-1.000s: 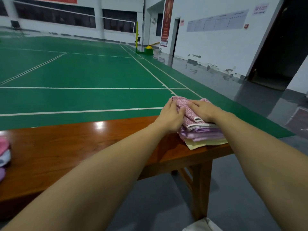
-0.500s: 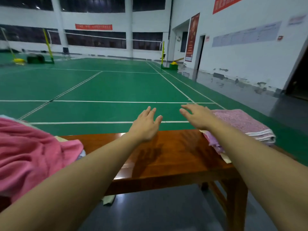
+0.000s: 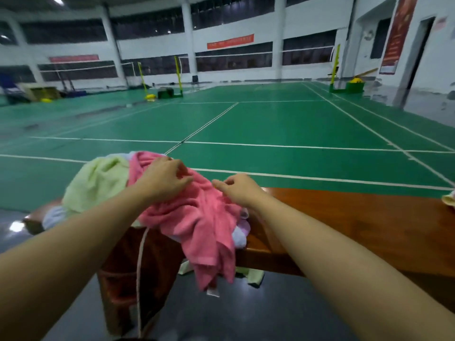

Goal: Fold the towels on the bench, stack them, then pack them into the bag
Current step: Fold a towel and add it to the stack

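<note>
Swung left off the folded stack, hands now over the unfolded heap at the bench's left end. Half a second back both were spread in the air above bare wood, touching nothing; a second back they were pressed flat on the stack. Folded stack now out of frame except a pale sliver (image 3: 448,200) at far right edge. Reads as: one towel done and stacked, next one being picked.

Left hand (image 3: 164,178) resting on top of the pink towel (image 3: 197,217), fingers loosely curled, tips on the cloth. No firm grip visible yet.

Right hand (image 3: 237,189) just beside the pink towel's right edge, fingers half curled, thumb and forefinger near each other. Pinching cloth or just touching: can't tell, motion blur.

Pink towel draped over the heap and down the bench (image 3: 357,217) front edge. Pale green towel (image 3: 98,183) behind it to the left, white and lilac cloth underneath. Bag not identifiable.

Likely next: lift pink towel clear, spread on open wood to the right.
</note>
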`<state>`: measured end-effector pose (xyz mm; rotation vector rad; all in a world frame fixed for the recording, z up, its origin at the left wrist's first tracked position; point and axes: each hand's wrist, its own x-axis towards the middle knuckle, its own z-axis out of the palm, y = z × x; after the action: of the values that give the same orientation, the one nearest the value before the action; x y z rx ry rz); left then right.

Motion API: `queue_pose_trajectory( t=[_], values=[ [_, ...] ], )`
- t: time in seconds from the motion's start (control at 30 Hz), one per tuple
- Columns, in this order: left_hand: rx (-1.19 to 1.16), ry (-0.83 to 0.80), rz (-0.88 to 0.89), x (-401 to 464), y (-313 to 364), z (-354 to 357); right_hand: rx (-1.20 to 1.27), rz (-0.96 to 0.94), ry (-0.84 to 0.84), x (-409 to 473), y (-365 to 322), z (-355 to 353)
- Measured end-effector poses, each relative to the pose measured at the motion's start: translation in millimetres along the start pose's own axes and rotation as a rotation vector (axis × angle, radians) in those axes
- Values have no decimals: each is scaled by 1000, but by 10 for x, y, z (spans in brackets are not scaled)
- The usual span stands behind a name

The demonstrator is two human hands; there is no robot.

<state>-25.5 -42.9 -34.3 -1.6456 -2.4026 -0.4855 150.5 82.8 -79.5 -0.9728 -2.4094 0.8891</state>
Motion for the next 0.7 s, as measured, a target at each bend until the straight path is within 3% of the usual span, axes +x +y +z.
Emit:
queue_pose_trajectory(
  t=[0.13, 0.27, 0.37, 0.5, 0.7],
  values=[
    [55, 10, 10, -77, -284, 1, -22, 16, -67, 34, -82, 255],
    [16, 103, 88, -20, -232, 91, 254, 37, 36, 100, -47, 249],
    [-8, 116, 130, 55, -105, 150, 472, 171, -73, 59, 46, 176],
    [13, 31, 88, 174, 10, 202, 170, 124, -146, -8, 212, 148],
    [169, -75, 194, 305, 139, 197, 362, 60, 3, -124, 440, -249]
  ],
)
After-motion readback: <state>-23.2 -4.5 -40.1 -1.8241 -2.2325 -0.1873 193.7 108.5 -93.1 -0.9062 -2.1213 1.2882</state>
